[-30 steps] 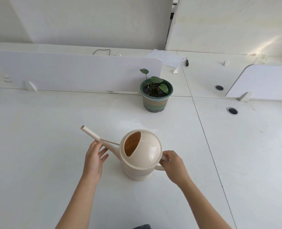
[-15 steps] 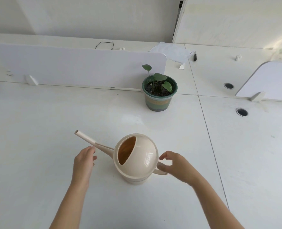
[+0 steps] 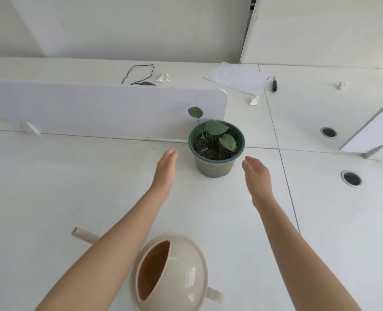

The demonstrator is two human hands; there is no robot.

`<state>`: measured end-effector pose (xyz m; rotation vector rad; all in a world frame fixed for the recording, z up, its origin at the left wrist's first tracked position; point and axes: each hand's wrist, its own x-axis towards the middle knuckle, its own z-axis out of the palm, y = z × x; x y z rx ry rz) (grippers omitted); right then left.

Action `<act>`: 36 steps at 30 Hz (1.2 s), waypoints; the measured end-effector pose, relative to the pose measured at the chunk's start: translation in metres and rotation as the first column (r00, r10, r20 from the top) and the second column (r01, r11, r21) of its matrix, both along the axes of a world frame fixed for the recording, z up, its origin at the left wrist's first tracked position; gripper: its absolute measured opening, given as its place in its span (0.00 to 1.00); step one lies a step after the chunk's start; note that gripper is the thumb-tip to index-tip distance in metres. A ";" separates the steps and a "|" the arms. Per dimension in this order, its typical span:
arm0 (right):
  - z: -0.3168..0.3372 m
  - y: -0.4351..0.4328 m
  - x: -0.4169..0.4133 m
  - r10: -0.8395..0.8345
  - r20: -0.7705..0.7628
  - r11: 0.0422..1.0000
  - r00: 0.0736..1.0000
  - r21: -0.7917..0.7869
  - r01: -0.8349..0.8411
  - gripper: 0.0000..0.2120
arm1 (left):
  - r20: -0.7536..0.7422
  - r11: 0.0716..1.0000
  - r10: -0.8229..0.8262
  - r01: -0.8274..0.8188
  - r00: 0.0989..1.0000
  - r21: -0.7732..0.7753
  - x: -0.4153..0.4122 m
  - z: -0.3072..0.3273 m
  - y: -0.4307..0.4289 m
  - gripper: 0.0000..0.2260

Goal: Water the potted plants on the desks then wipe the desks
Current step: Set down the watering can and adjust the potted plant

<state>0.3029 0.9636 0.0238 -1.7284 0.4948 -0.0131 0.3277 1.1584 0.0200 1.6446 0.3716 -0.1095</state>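
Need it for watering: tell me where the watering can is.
Head view, bottom centre: the watering can stands on the desk, nearer than the potted plant.

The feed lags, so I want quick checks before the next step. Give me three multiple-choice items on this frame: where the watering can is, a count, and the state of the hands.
1. Where is the watering can? A. On a chair. B. On the floor. C. On the desk, near the person, between the forearms.
2. How many round cable holes show in the desk? A. One. B. Two. C. Four.
3. What are the left hand and right hand doing? A. Open, either side of the potted plant, holding nothing. B. Gripping the can. C. Wiping with a cloth.
Key: 1 C, the left forearm crosses its spout; 2 B, both lie right of the potted plant; 3 A, both flat, nothing held.
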 end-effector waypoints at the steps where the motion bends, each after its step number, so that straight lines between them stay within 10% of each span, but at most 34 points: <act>1: -0.002 -0.001 0.009 -0.006 -0.003 1.000 1.000 0.027 0.006 0.20 | -0.009 1.000 -0.016 0.016 1.000 0.003 0.014 -0.005 -0.007 0.21; 10: -0.013 0.006 0.035 0.055 0.092 0.976 0.994 0.205 -0.073 0.09 | 0.023 0.960 -0.082 0.086 0.996 -0.267 0.064 -0.017 -0.041 0.17; 28: -0.005 0.016 0.037 -0.032 0.083 0.969 0.996 0.246 0.011 0.24 | 0.019 0.961 0.009 -0.003 1.000 -0.276 0.059 -0.020 -0.039 0.17; 36: -0.005 0.024 0.045 0.035 0.116 0.966 0.993 0.250 -0.063 0.33 | 0.000 0.977 0.016 -0.015 1.000 -0.210 0.046 -0.030 -0.043 0.37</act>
